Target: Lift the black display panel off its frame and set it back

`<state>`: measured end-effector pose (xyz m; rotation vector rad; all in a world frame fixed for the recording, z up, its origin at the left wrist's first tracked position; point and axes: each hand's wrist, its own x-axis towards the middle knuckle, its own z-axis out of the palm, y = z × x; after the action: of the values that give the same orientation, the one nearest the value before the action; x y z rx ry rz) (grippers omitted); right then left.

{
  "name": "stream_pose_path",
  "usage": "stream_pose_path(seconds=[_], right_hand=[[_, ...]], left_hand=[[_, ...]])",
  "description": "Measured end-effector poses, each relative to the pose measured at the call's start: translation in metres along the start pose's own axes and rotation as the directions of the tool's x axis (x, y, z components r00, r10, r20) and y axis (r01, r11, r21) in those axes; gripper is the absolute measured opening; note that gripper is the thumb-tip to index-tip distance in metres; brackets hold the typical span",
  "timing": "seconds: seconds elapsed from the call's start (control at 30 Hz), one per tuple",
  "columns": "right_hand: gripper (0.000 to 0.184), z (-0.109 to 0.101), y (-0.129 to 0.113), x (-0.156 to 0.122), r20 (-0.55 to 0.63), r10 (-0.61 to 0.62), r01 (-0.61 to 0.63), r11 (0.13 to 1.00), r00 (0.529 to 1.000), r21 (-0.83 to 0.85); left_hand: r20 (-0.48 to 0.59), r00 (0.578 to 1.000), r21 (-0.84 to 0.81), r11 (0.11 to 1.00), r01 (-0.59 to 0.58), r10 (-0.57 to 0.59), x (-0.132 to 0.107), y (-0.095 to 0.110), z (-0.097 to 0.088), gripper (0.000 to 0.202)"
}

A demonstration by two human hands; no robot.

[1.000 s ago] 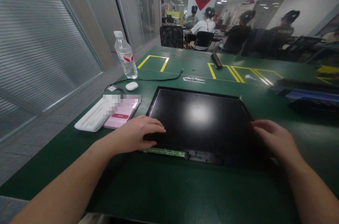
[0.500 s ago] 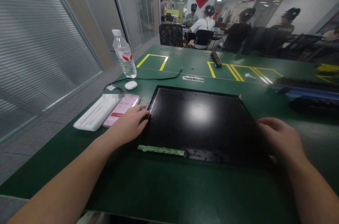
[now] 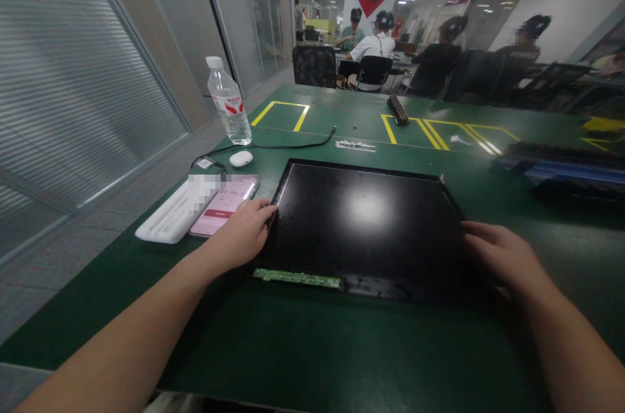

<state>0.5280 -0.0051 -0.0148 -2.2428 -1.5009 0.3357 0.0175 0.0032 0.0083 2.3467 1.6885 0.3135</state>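
Note:
A black LCD screen panel [image 3: 332,230] lies flat on the green table, a bright light reflecting in its surface. Along its near edge runs a narrow green circuit board [image 3: 297,278]. My left hand [image 3: 250,228] holds the panel's left edge, fingertips on the frame and thumb hidden below. At the opposite side, my right hand [image 3: 502,250] grips the right edge with its fingers together; the underside of that grip is hidden. Close to my left hand lies a phone [image 3: 225,204] with a lit pink screen.
Left of the phone is a white power bank [image 3: 170,211]. Behind it are a white earbud case [image 3: 241,158], a black cable [image 3: 288,146] and a water bottle [image 3: 229,107]. A dark, blurred device [image 3: 566,172] sits at right. Several people sit beyond the table [image 3: 342,348].
My right hand has moved left and closed in on the panel's right edge. My left fingers have drawn together on the left edge. The panel lies where it was.

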Motion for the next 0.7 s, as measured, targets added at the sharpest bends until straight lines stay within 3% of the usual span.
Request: stream_pose_path(seconds=[0.17,0.53,0.7], right_hand=[[0.041,0.002,-0.001,0.001,0.009,0.005,-0.005,1.0,1.0,0.021],[0.037,0.001,-0.001,0.001,-0.012,-0.022,0.023,0.999,1.0,0.028],[0.048,-0.003,-0.01,-0.006,-0.016,0.039,-0.037,0.997,0.999,0.071]], left_hand=[[-0.034,0.999,-0.082,0.997,0.004,-0.007,0.001,-0.004,-0.001,0.05],[-0.065,0.998,-0.083,0.997,0.008,-0.014,0.003,-0.008,0.001,0.046],[-0.064,0.998,-0.065,0.998,-0.008,0.004,0.003,-0.004,0.003,0.046]])
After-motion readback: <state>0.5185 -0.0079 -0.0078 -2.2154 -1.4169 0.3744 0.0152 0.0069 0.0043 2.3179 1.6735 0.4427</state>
